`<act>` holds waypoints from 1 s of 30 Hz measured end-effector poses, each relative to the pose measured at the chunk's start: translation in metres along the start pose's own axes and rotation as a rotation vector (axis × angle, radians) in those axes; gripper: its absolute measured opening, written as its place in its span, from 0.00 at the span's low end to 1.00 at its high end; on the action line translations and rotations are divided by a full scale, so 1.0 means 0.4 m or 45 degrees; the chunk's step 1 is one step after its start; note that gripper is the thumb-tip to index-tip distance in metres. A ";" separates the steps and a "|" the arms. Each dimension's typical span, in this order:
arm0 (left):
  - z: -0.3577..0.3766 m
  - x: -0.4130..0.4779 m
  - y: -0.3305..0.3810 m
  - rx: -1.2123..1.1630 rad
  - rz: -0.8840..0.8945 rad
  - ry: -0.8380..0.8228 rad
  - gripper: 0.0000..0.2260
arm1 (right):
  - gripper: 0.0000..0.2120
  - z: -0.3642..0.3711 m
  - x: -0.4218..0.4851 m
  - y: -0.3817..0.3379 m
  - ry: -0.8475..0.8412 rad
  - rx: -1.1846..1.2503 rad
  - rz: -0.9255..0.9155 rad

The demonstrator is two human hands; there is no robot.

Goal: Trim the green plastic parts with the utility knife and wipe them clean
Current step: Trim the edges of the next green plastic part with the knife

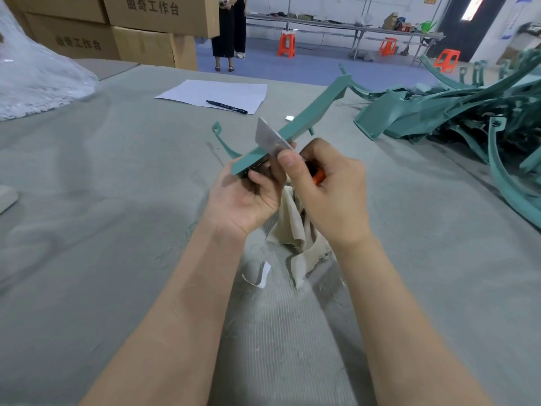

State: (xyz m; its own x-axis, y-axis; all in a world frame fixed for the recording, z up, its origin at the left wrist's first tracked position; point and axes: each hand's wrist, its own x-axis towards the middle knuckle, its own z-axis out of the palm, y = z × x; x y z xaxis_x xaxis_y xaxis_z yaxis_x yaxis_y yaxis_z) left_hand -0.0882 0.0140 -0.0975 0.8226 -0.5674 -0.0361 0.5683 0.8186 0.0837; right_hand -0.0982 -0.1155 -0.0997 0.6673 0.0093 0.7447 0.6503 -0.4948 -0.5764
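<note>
My left hand [247, 194] grips the near end of a long green plastic part [310, 112], which slants up and away to the right above the table. My right hand [328, 189] holds an orange-handled utility knife [270, 137]; its silver blade lies against the part's edge just above my left fingers, and my thumb presses on the blade's back. A beige cloth [295, 230] hangs crumpled below both hands. A heap of more green parts [456, 112] lies at the right.
Grey felt covers the table [102, 200]. A white sheet [216, 93] with a black pen [227, 106] lies further back. A thin green offcut [222, 140] lies left of the held part. Cardboard boxes [152, 30], a plastic bag [35, 80], a standing person [229, 27].
</note>
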 end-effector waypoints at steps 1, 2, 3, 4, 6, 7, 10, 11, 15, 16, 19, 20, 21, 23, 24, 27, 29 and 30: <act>-0.002 0.002 0.002 0.009 -0.005 0.011 0.11 | 0.18 0.000 -0.001 0.000 0.009 -0.010 -0.001; -0.003 0.002 0.003 0.012 -0.012 0.016 0.11 | 0.21 0.001 -0.001 0.001 0.015 -0.023 -0.005; -0.004 0.002 0.004 0.011 -0.013 0.022 0.11 | 0.23 0.002 -0.002 0.002 0.022 -0.032 -0.009; -0.005 0.000 0.005 0.006 -0.012 0.022 0.10 | 0.24 0.001 -0.002 0.004 0.036 -0.037 -0.007; -0.008 -0.002 0.008 0.004 -0.027 0.018 0.13 | 0.23 -0.008 0.001 0.010 0.097 -0.024 0.030; -0.009 -0.002 0.009 0.020 -0.040 0.024 0.16 | 0.22 -0.015 0.004 0.014 0.134 -0.015 0.055; -0.012 0.000 0.008 0.053 -0.038 0.048 0.22 | 0.21 -0.033 0.013 0.027 0.207 -0.013 0.101; -0.016 0.001 0.008 0.047 -0.036 0.039 0.24 | 0.21 -0.035 0.015 0.030 0.229 0.000 0.129; -0.022 0.004 0.014 0.125 0.035 0.091 0.27 | 0.25 -0.050 0.030 0.049 0.366 0.075 0.330; -0.020 0.005 0.014 0.194 0.089 0.143 0.26 | 0.27 -0.058 0.035 0.058 0.402 0.080 0.380; -0.011 0.009 0.013 0.321 0.235 0.252 0.15 | 0.28 -0.080 0.044 0.077 0.439 0.071 0.463; -0.009 0.008 0.012 0.329 0.268 0.263 0.11 | 0.29 -0.083 0.044 0.079 0.425 0.076 0.466; -0.009 0.008 0.013 0.338 0.299 0.276 0.07 | 0.31 -0.083 0.045 0.079 0.398 0.084 0.456; -0.008 0.006 0.011 0.360 0.353 0.309 0.05 | 0.32 -0.077 0.041 0.067 0.294 0.096 0.418; -0.007 0.006 0.011 0.376 0.380 0.326 0.06 | 0.30 -0.071 0.038 0.057 0.225 0.102 0.395; -0.002 0.009 0.010 0.437 0.493 0.383 0.07 | 0.25 -0.052 0.027 0.037 -0.015 0.068 0.339; 0.002 0.011 0.009 0.455 0.537 0.402 0.06 | 0.24 -0.042 0.018 0.035 -0.167 0.040 0.306; 0.002 0.011 0.009 0.475 0.554 0.412 0.05 | 0.23 -0.038 0.014 0.038 -0.221 0.022 0.300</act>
State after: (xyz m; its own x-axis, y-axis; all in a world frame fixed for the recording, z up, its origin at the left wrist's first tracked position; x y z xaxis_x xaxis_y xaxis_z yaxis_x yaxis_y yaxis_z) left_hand -0.0823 0.0143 -0.0966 0.9729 -0.0880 -0.2138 0.1857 0.8484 0.4957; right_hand -0.0901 -0.1362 -0.0990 0.8520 0.0448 0.5216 0.4747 -0.4863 -0.7336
